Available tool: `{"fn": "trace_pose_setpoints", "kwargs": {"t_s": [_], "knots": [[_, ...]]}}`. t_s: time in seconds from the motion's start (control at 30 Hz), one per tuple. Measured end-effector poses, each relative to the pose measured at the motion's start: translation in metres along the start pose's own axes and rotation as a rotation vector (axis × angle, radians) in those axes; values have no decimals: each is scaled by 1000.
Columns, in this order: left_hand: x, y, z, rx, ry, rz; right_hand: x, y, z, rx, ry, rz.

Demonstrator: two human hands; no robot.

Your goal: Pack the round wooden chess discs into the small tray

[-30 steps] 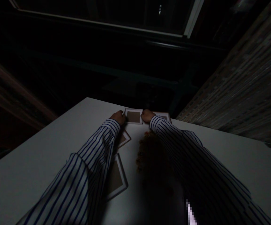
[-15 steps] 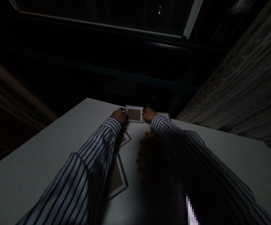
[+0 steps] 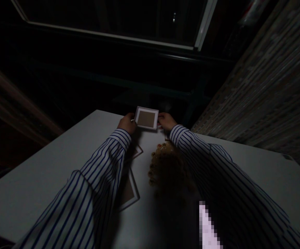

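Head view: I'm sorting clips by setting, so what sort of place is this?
Probably a dim indoor room, whether home or workplace I can't tell: a white table, a dark window-like pane and what looks like a curtain.

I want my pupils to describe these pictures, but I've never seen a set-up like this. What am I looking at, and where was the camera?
There is no machine here: these are a person's bare hands and striped sleeves. One camera, worn on the head, looks forward and down, so left and right match the person's own.

The left hand and right hand hold a shallow, pale-rimmed frame by opposite sides, near the far edge of a white table. Two more frames show partly beside the left sleeve. Between the forearms lies a scalloped item with a knobbly edge, too shadowed to identify. The blocky pink patch at the bottom is pixelated; what it covers cannot be told.
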State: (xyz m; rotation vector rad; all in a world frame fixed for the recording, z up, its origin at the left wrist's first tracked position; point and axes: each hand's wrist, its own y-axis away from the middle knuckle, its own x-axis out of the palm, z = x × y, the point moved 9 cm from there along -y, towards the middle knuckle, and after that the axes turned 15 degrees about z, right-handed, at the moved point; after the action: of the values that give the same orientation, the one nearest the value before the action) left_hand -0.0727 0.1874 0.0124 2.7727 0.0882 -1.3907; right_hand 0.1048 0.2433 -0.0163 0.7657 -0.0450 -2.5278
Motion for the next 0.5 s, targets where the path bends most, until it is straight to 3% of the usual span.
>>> {"fn": "trace_pose_setpoints", "kwargs": {"t_s": [0.5], "knots": [[-13,15,-16,98,165,-115,-26,51,27,-112,-200,-55]]}}
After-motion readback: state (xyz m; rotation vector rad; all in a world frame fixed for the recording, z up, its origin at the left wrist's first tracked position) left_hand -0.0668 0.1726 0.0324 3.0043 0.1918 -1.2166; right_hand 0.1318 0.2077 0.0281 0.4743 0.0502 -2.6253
